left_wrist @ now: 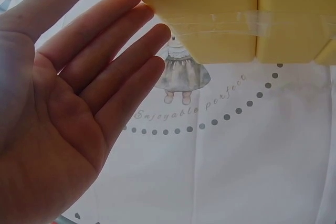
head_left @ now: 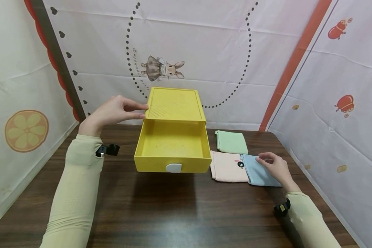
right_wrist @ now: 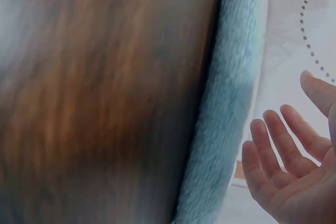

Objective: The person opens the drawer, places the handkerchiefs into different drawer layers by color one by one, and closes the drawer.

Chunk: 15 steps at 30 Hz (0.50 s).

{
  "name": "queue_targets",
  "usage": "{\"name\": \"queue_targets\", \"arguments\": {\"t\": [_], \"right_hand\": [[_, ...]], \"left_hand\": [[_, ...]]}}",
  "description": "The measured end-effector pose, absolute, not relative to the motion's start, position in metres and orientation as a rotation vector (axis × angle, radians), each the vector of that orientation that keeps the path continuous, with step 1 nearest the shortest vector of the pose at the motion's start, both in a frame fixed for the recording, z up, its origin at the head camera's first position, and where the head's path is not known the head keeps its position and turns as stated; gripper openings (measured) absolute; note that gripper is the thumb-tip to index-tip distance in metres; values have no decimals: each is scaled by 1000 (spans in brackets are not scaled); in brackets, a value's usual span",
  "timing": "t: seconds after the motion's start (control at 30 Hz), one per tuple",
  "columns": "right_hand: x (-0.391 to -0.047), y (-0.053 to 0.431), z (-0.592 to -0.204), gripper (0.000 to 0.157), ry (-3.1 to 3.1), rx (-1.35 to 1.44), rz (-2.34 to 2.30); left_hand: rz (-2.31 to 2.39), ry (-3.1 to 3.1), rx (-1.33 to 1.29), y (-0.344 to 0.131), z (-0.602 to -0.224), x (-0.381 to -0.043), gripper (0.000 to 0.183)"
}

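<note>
A yellow drawer box (head_left: 176,103) stands on the table with its drawer (head_left: 170,141) pulled out and nothing visible inside. My left hand (head_left: 114,112) is at the box's upper left edge, its fingertips seeming to touch the side. In the left wrist view its fingers (left_wrist: 115,51) are nearly straight beside the yellow wall (left_wrist: 220,30). On the right, my right hand (head_left: 276,168) is over a folded blue towel (head_left: 255,172). The right wrist view shows its fingers (right_wrist: 283,145) relaxed, holding nothing, apart from the towel's blue edge (right_wrist: 226,87).
Left of the blue towel lies a folded pink towel (head_left: 226,167) with a printed face. Behind them is a folded green towel (head_left: 231,142). All rest on the dark wooden table (head_left: 161,213). Printed cloth walls (head_left: 217,48) enclose the back and sides.
</note>
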State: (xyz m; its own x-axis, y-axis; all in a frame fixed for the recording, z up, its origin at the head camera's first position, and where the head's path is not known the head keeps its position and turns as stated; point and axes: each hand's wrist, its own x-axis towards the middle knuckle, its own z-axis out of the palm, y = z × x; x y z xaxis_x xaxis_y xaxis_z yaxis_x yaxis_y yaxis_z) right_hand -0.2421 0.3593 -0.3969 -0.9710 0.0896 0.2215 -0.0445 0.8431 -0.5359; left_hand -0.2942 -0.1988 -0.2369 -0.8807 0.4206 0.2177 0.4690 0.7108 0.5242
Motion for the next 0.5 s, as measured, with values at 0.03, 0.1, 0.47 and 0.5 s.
{"name": "queue_targets", "arguments": {"t": [0.03, 0.1, 0.47, 0.5], "right_hand": [[-242, 361, -398, 50, -2786, -44, 817], [-242, 366, -400, 51, -2794, -55, 810], [-239, 383, -405, 51, -2792, -110, 789], [-239, 384, -404, 51, -2791, -112, 781]], "left_hand": [[-900, -2829, -740, -199, -237, -294, 45], [-904, -2828, -744, -198, -237, -295, 45], [-926, -2834, -747, -198, -237, -294, 44], [-925, -2833, -747, -198, -237, -294, 44]]}}
